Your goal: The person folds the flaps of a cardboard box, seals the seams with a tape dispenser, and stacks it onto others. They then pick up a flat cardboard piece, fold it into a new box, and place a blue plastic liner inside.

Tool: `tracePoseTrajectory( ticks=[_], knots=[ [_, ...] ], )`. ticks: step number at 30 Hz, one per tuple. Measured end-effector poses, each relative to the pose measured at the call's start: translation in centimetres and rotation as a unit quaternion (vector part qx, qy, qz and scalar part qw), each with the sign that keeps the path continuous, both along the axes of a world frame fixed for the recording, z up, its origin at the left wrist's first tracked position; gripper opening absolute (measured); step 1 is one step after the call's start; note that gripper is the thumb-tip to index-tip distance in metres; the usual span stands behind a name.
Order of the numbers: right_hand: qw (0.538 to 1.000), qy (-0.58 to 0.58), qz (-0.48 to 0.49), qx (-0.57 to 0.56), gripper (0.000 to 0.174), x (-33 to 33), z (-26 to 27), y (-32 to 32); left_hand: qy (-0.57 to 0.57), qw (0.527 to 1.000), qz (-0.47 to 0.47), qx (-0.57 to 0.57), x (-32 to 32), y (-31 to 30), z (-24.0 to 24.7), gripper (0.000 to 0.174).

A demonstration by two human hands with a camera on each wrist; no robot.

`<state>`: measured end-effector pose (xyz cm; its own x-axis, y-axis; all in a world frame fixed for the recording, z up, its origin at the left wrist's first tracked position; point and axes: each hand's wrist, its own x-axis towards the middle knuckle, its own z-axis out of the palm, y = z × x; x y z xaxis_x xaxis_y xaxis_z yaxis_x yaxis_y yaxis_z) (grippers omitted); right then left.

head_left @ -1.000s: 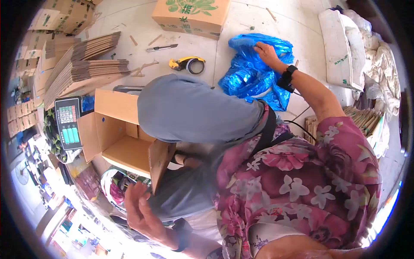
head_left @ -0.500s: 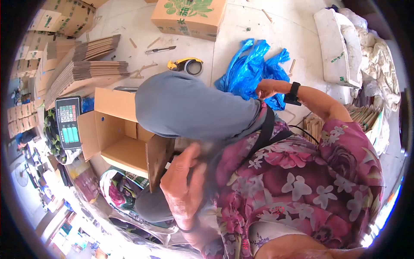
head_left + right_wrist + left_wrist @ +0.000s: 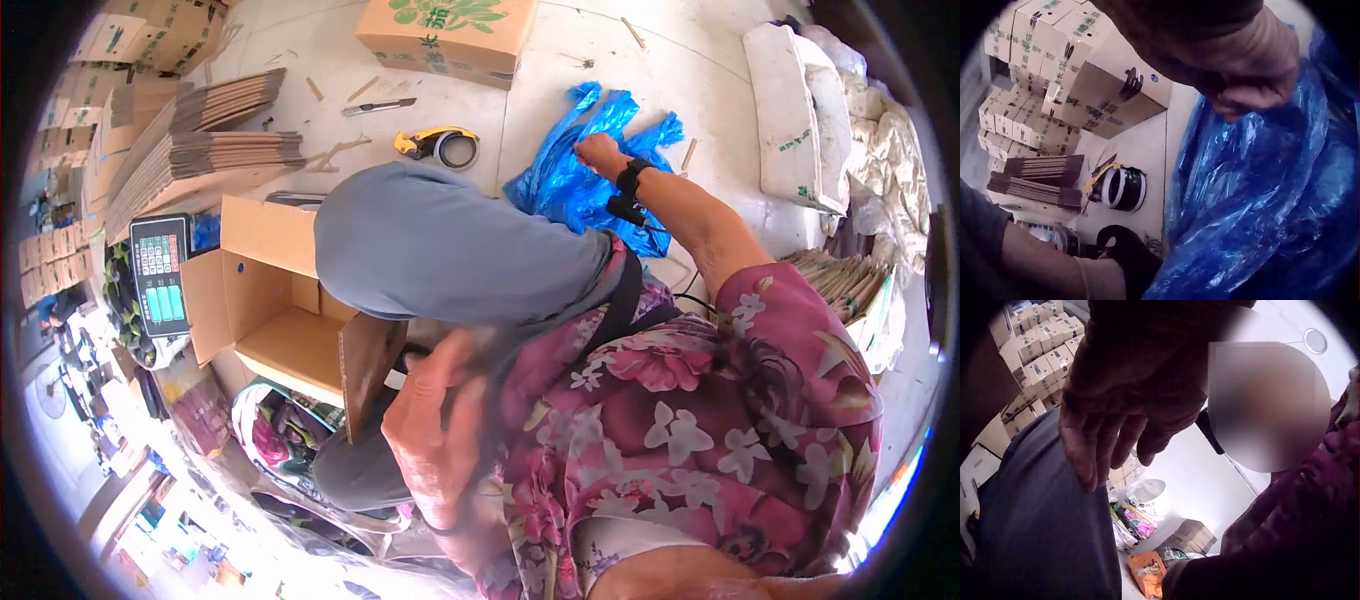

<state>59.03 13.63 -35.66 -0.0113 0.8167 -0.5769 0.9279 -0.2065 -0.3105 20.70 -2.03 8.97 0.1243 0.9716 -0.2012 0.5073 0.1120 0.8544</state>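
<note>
My right hand (image 3: pixel 603 155) is over a heap of thin blue plastic bags (image 3: pixel 548 178) on the floor. In the right wrist view its curled fingers (image 3: pixel 1260 94) grip the crinkled blue plastic, which hangs and spreads below them. My left hand (image 3: pixel 432 430) holds nothing and hovers beside the open cardboard box (image 3: pixel 290 350), its fingers hanging loosely bent, as the left wrist view also shows. The box's flaps stand out and its visible inside is bare. A grey-trousered knee (image 3: pixel 420 240) lies between the box and the bags.
A tape dispenser (image 3: pixel 455 150) and a box cutter (image 3: pixel 380 106) lie on the floor. Beyond them stands a closed printed carton (image 3: pixel 440 45). Flattened cartons (image 3: pixel 225 155) are stacked at left, near a scale display (image 3: pixel 160 275). A patterned bag (image 3: pixel 275 430) sits below the box.
My right hand drew the blue plastic toward my body, then moved back out over the heap, which is now bunched differently. My left hand shifted from the box's near flap to over my leg.
</note>
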Motion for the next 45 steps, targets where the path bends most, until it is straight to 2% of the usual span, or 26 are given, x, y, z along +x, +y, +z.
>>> tracePoseTrajectory(
  ticks=[2, 3, 4, 5, 6, 8, 9, 10, 11, 12, 14, 15, 19, 21, 26, 28, 30, 32, 33, 34, 35, 37, 40, 41, 42, 45],
  knots=[
    [0.960, -0.064, 0.241, 0.125, 0.019, 0.7, -0.5, -0.4, -0.005, 1.000, 0.003, -0.008, -0.1, -0.1, -0.4, 0.037],
    [0.961, -0.065, 0.241, 0.123, 0.019, 0.0, 0.6, -0.5, -0.010, 1.000, 0.007, -0.016, -0.2, -0.2, -0.8, 0.037],
    [0.996, 0.038, -0.076, 0.017, 0.018, -1.5, 2.9, -0.4, -0.014, 1.000, 0.012, -0.023, -0.2, -0.3, -1.1, 0.038],
    [0.909, 0.137, -0.383, -0.091, 0.017, -2.3, 4.1, -0.3, -0.014, 1.000, 0.012, -0.024, -0.1, -0.3, -1.2, 0.038],
    [0.909, 0.137, -0.383, -0.092, 0.017, -2.2, 4.1, -0.4, -0.006, 1.000, -0.001, -0.015, 0.1, -0.4, -1.3, 0.037],
    [0.969, 0.099, -0.218, -0.064, 0.017, -1.5, 4.8, -0.4, 0.001, 1.000, -0.015, -0.006, 0.3, 0.0, -1.3, 0.037],
    [0.969, 0.099, -0.218, -0.064, 0.017, -0.4, 2.4, -0.5, 0.000, 1.000, -0.013, -0.017, 0.5, 0.3, -1.0, 0.037],
    [0.988, 0.104, -0.108, 0.045, 0.017, 1.0, -2.0, -0.8, -0.002, 1.000, -0.011, -0.028, 0.6, 0.6, -0.9, 0.037],
    [0.982, 0.108, 0.005, 0.153, 0.017, 0.8, -2.2, -0.8, -0.001, 1.000, -0.010, -0.028, 0.7, 0.6, -0.9, 0.037],
    [0.982, 0.109, 0.006, 0.153, 0.017, 0.9, -2.3, -0.8, -0.004, 1.000, -0.009, -0.023, 0.7, 0.6, -1.0, 0.037],
    [0.953, 0.251, -0.091, 0.146, 0.016, 1.3, 0.3, -1.1, -0.008, 1.000, -0.006, -0.017, 0.8, 0.7, -1.0, 0.037],
    [0.850, 0.370, -0.375, 0.016, 0.014, -1.6, 7.6, -1.1, -0.012, 1.000, -0.001, -0.020, 0.8, 0.6, -0.9, 0.037],
    [0.823, 0.425, -0.376, 0.028, 0.014, -1.5, 14.4, -1.9, -0.038, 0.999, -0.006, -0.023, 0.8, 0.4, -1.6, 0.036],
    [0.849, 0.427, -0.298, 0.088, 0.013, -3.1, 18.9, -2.2, -0.044, 0.999, -0.020, -0.016, 0.9, 0.2, -2.2, 0.036],
    [0.831, 0.485, -0.243, 0.124, 0.015, -8.0, 27.0, -3.2, -0.064, 0.996, -0.059, -0.007, 3.2, 1.2, -2.4, 0.042],
    [0.760, 0.604, -0.183, 0.155, 0.013, -9.6, 29.9, -3.5, -0.122, 0.991, -0.023, -0.041, 4.5, 1.8, -2.7, 0.049],
    [0.730, 0.651, -0.163, 0.131, 0.012, -11.5, 34.9, -4.4, -0.156, 0.987, -0.023, -0.014, 5.0, 2.2, -3.3, 0.050],
    [0.697, 0.695, -0.141, 0.105, 0.012, -12.2, 38.8, -5.1, -0.363, 0.929, 0.052, -0.053, 5.6, 2.5, -3.1, 0.046],
    [0.753, 0.631, 0.003, 0.188, 0.012, -12.2, 40.2, -5.4, -0.363, 0.929, 0.056, -0.046, 6.1, 2.8, -2.9, 0.046],
    [0.780, 0.546, 0.147, 0.266, 0.013, -12.5, 41.3, -5.8, -0.437, 0.894, 0.091, -0.041, 6.6, 3.1, -2.6, 0.047],
    [0.763, 0.535, 0.237, 0.275, 0.012, -13.2, 42.0, -6.3, -0.506, 0.853, 0.125, -0.035, 6.6, 3.3, -2.4, 0.050],
    [0.743, 0.473, 0.376, 0.289, 0.012, -15.3, 43.8, -7.5, -0.502, 0.852, 0.143, -0.043, 5.3, 3.3, -2.3, 0.045],
    [0.734, 0.458, 0.408, 0.293, 0.015, -15.9, 42.9, -8.3, -0.501, 0.841, 0.195, -0.065, 4.5, 2.6, -2.6, 0.028],
    [0.734, 0.476, 0.367, 0.318, 0.019, -16.2, 42.4, -8.0, -0.526, 0.820, 0.217, -0.058, 4.3, 2.5, -2.6, 0.022],
    [0.774, 0.468, 0.317, 0.284, 0.024, -15.7, 42.5, -8.0, -0.551, 0.798, 0.237, -0.052, 4.2, 2.5, -2.6, 0.017],
    [0.805, 0.427, 0.230, 0.343, 0.032, -16.0, 41.4, -6.8, -0.565, 0.786, 0.251, -0.033, 2.8, 1.6, -3.0, 0.011]
  ],
)
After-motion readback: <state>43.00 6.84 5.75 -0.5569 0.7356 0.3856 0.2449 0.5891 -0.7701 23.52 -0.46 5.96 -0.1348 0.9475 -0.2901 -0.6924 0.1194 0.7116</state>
